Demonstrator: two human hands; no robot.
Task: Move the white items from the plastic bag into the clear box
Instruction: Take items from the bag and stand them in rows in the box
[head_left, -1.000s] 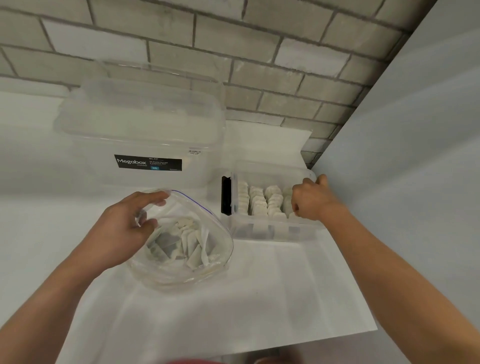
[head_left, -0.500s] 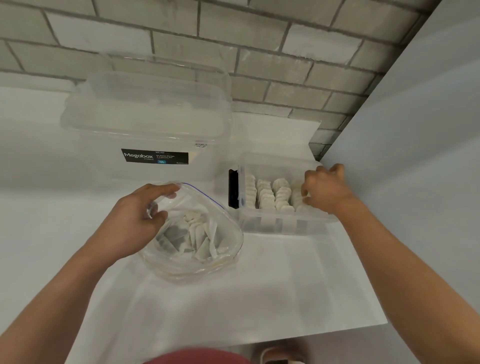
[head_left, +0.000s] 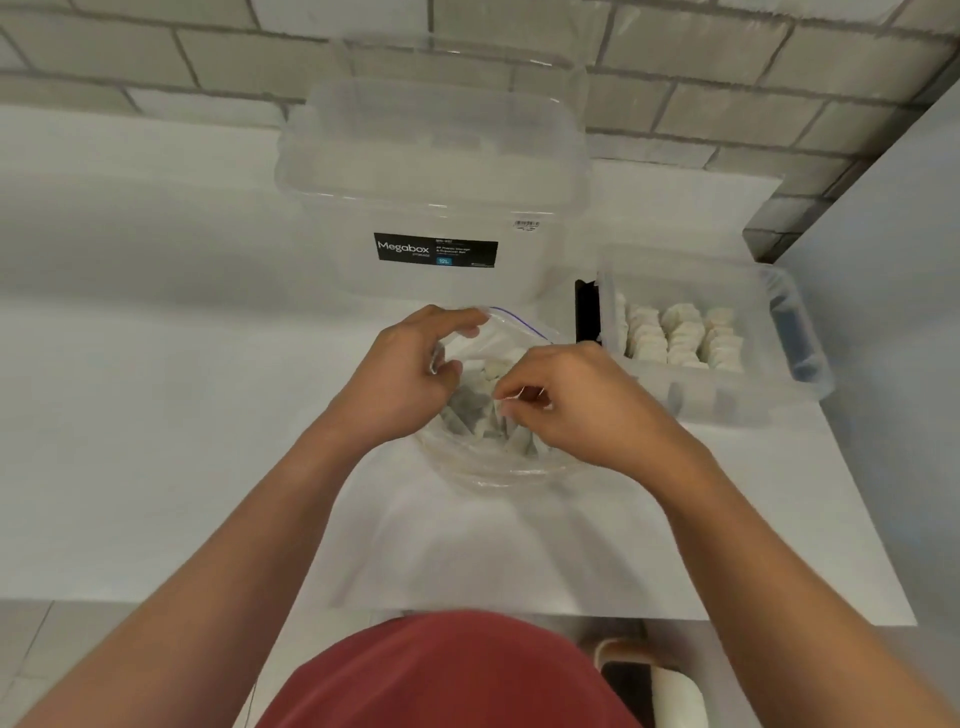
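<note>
Step in hand: pick-up. Left hand (head_left: 402, 382) grip pinches plastic bag (head_left: 511, 332) rim open; right hand (head_left: 576, 402) grip closing on white items (head_left: 493, 370). Next: carry to clear box (head_left: 779, 387).

A clear zip-top plastic bag (head_left: 493, 462) with a blue-lined mouth sits open on the tabletop, holding a loose heap of white items (head_left: 485, 415). To its right, well apart, lies the low clear box (head_left: 727, 395), lid off, where more white items (head_left: 675, 338) stand packed in neat rows.
</note>
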